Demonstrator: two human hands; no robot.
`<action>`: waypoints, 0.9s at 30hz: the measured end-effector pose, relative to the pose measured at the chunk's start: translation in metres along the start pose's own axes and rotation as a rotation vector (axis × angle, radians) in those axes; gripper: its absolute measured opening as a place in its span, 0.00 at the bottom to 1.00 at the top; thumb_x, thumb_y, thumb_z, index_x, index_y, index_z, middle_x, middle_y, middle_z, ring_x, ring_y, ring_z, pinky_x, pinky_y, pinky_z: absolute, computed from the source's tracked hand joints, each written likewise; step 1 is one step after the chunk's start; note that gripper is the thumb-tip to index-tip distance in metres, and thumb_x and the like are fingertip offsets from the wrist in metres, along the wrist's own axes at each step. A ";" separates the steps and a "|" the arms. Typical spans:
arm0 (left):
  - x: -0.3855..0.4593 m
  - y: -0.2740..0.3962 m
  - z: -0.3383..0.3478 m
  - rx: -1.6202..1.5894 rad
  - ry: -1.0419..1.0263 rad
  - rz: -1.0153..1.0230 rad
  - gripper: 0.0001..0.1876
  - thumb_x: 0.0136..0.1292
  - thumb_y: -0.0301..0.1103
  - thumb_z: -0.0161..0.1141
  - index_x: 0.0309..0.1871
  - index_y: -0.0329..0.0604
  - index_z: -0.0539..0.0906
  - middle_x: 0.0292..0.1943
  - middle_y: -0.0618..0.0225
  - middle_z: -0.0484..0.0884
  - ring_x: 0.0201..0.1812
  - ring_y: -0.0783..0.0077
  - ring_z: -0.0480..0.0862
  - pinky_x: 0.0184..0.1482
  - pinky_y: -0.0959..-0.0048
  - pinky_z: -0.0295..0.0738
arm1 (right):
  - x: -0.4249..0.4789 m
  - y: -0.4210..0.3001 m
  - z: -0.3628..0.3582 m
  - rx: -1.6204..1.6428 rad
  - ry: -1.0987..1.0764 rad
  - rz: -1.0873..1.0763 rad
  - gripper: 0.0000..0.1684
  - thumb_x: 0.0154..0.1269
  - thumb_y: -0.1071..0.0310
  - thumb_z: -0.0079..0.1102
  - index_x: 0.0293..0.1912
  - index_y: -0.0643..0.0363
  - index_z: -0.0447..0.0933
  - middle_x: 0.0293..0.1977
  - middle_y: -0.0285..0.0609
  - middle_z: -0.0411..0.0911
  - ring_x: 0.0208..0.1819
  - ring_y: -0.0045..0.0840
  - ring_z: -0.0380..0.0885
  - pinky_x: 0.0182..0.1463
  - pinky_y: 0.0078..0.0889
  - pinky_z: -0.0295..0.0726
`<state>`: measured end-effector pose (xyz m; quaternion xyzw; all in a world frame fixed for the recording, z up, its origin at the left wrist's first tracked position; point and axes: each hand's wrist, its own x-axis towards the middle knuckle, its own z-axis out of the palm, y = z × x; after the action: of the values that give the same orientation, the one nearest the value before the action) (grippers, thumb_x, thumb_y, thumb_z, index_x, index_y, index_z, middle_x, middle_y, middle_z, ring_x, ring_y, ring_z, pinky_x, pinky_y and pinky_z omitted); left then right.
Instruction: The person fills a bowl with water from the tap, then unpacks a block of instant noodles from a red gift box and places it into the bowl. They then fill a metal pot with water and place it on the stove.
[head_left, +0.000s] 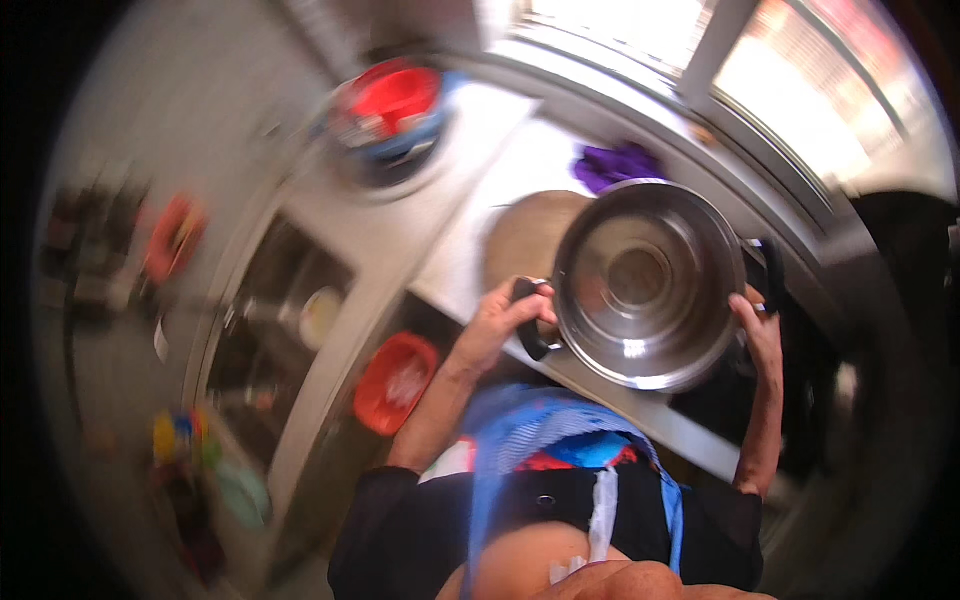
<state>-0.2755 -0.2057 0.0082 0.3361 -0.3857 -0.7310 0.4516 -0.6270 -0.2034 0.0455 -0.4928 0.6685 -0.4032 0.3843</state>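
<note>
A wide stainless steel pot (646, 277) is held up in front of me, its open top facing me and its shiny inside bare. My left hand (510, 319) grips the black handle (529, 339) on its left side. On the other side, my right hand (757, 330) holds the pot by the second black handle (772, 274), with the thumb near the rim. The fingers of that hand are mostly hidden. Behind the pot, a round brown board (529, 236) rests on the white countertop (480, 217), partly covered by the pot.
A crumpled purple cloth (619, 166) lies by the window wall. Farther left on the counter stand stacked basins, a red one (397, 94) on top. An orange-red bin (394, 386) sits low beside my left forearm. A dark stove-like surface (802, 375) is at the right, blurred.
</note>
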 end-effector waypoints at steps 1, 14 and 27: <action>-0.025 0.008 -0.011 -0.027 0.092 0.041 0.13 0.62 0.33 0.49 0.46 0.35 0.70 0.30 0.68 0.76 0.36 0.78 0.75 0.45 0.78 0.66 | 0.012 -0.006 0.018 -0.054 -0.164 0.033 0.16 0.56 0.64 0.56 0.42 0.64 0.75 0.25 0.26 0.70 0.25 0.10 0.64 0.26 0.14 0.62; -0.348 0.028 -0.118 -0.617 0.832 0.817 0.18 0.64 0.47 0.43 0.39 0.40 0.72 0.16 0.81 0.56 0.13 0.87 0.53 0.17 0.85 0.49 | -0.074 -0.095 0.457 -0.158 -1.068 -0.318 0.21 0.57 0.58 0.51 0.38 0.69 0.75 0.21 0.35 0.71 0.24 0.16 0.67 0.28 0.20 0.66; -0.530 0.088 -0.337 -0.549 1.096 0.714 0.13 0.61 0.40 0.51 0.24 0.48 0.66 0.13 0.83 0.53 0.10 0.87 0.50 0.14 0.83 0.44 | -0.237 -0.079 0.747 0.081 -1.396 0.087 0.18 0.60 0.56 0.48 0.38 0.61 0.74 0.33 0.35 0.75 0.33 0.18 0.74 0.38 0.23 0.74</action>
<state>0.2369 0.1679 0.0002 0.3827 0.0089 -0.3347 0.8611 0.1330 -0.1083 -0.1377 -0.5946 0.2688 -0.0013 0.7578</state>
